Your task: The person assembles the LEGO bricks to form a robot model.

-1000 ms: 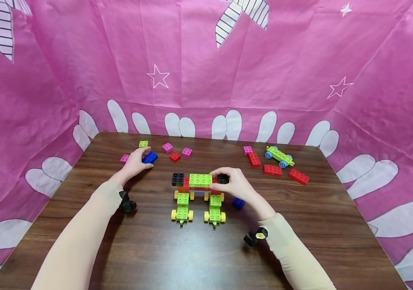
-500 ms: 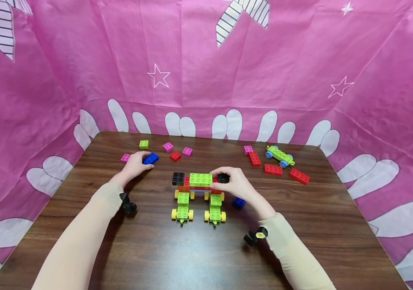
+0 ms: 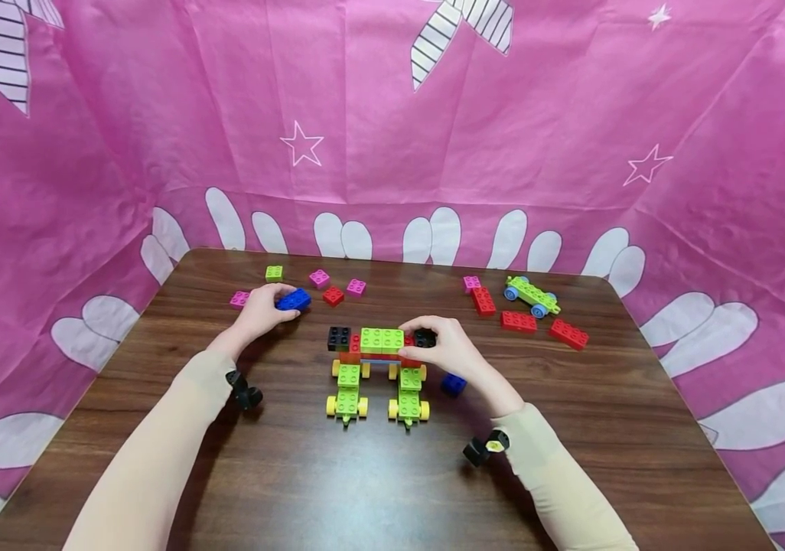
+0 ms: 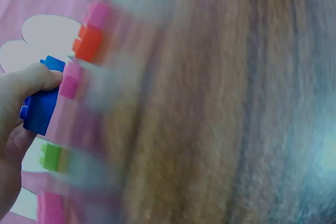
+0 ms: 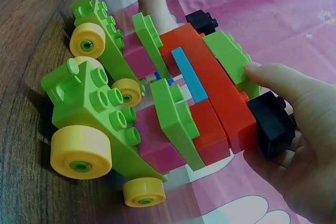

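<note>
My left hand [image 3: 258, 312] pinches a blue building brick [image 3: 294, 299] at the left back of the table. In the left wrist view the thumb lies across this blue brick [image 4: 43, 106]. My right hand [image 3: 453, 353] grips the right end of a brick-built vehicle [image 3: 382, 342] in the middle, its thumb at the green brick on top and its fingers by a black brick [image 5: 270, 124]. Two green wheeled bases [image 3: 347, 402] with yellow wheels stand side by side under the build, joined by red bricks [image 5: 218, 90]. Another black brick [image 3: 339, 338] caps the left end.
Pink bricks [image 3: 356, 287], a small red brick [image 3: 333, 296] and a small green brick [image 3: 274, 273] lie along the back left. At the back right are several red bricks [image 3: 518, 321] and a green base with blue wheels [image 3: 532, 297]. A blue brick [image 3: 454, 384] lies beneath the right forearm.
My left hand has shifted slightly to the right with the blue brick in its grasp. The right hand and the vehicle have stayed in place.
</note>
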The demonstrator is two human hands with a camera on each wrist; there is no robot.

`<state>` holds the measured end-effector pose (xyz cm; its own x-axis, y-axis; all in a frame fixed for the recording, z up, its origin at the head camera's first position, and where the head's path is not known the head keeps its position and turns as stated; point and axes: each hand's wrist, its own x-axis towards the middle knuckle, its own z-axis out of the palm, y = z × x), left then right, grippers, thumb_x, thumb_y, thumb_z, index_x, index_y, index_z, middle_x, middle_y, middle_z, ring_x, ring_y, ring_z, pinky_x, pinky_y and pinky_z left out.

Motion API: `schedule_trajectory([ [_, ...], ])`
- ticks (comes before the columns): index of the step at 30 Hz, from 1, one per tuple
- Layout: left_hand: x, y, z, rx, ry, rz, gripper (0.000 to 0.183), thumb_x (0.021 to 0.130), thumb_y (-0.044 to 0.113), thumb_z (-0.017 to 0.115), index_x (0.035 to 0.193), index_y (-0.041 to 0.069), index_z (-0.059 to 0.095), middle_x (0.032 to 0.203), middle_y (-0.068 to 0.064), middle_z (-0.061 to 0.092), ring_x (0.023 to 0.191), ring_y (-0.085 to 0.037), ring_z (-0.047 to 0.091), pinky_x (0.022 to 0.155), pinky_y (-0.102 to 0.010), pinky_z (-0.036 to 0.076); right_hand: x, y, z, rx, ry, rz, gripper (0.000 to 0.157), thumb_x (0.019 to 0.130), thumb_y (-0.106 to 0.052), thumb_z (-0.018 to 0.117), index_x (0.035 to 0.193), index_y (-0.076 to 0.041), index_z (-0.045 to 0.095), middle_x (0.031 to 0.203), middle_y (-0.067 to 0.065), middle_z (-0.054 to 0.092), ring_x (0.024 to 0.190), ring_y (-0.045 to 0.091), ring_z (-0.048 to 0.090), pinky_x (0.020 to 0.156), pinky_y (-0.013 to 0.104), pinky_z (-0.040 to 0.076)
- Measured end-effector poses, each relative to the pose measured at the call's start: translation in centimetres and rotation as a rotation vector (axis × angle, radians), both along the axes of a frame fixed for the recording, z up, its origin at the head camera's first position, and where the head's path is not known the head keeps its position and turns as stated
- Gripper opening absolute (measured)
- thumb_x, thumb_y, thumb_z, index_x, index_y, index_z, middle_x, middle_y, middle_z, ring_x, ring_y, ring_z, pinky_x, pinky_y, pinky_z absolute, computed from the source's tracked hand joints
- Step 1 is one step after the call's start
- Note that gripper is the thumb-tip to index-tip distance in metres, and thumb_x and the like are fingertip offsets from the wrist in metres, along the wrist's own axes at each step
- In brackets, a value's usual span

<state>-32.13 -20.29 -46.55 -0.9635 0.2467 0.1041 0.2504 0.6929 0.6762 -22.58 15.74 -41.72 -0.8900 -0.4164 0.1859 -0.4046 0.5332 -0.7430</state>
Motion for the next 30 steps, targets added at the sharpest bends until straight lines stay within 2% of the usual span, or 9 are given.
schedule_trajectory([
  [11,1.8,3.1,4.1,0.079,0.107,-0.067,0.048,0.082,0.014,0.077,0.125,0.0,0.06,0.123,-0.023,0.06,0.109,-0.039,0.058,0.096,-0.053,0.047,0.1,0.2,0.1,-0.026,0.01,0.004,0.034,0.082,-0.023,0.077,0.112,-0.01,0.07,0.107,0.004,0.07,0.102,0.019,0.062,0.093,0.042,0.05],
  [15,2.5,4.4,5.4,0.095,0.132,-0.109,0.049,0.082,0.013,0.077,0.126,0.001,0.059,0.124,-0.022,0.06,0.111,-0.038,0.057,0.097,-0.053,0.047,0.1,0.2,0.2,-0.04,0.023,0.007,0.034,0.082,-0.023,0.077,0.113,-0.009,0.069,0.108,0.004,0.07,0.102,0.019,0.063,0.095,0.042,0.05],
  [19,3.3,5.6,6.8,0.1,0.163,-0.16,0.048,0.082,0.013,0.077,0.126,0.001,0.06,0.124,-0.02,0.06,0.107,-0.035,0.059,0.092,-0.05,0.05,0.2,0.2,0.6,-0.055,0.041,0.008,0.034,0.083,-0.021,0.077,0.113,-0.008,0.068,0.11,0.006,0.07,0.103,0.02,0.064,0.094,0.042,0.051],
  [23,4.1,6.6,7.7,0.093,0.186,-0.197,0.049,0.083,0.014,0.076,0.127,0.002,0.06,0.123,-0.018,0.061,0.105,-0.033,0.06,0.087,-0.047,0.053,0.5,0.1,1.2,-0.094,0.036,0.008,0.035,0.083,-0.017,0.077,0.114,-0.005,0.067,0.112,0.011,0.069,0.104,0.025,0.064,0.09,0.044,0.052],
  [28,5.0,7.9,8.4,0.121,0.19,-0.244,0.048,0.083,0.014,0.075,0.127,0.002,0.06,0.124,-0.018,0.062,0.107,-0.032,0.061,0.088,-0.048,0.053,0.7,0.2,1.7,-0.14,0.03,0.012,0.036,0.083,-0.014,0.076,0.116,-0.004,0.066,0.114,0.015,0.068,0.104,0.031,0.063,0.088,0.046,0.053],
  [30,5.4,8.4,8.6,0.118,0.206,-0.265,0.047,0.083,0.015,0.076,0.127,0.002,0.061,0.123,-0.017,0.063,0.107,-0.032,0.061,0.089,-0.047,0.053,0.6,0.2,1.5,-0.142,0.059,0.024,0.036,0.084,-0.014,0.076,0.117,-0.005,0.065,0.114,0.013,0.068,0.103,0.031,0.063,0.089,0.045,0.053],
])
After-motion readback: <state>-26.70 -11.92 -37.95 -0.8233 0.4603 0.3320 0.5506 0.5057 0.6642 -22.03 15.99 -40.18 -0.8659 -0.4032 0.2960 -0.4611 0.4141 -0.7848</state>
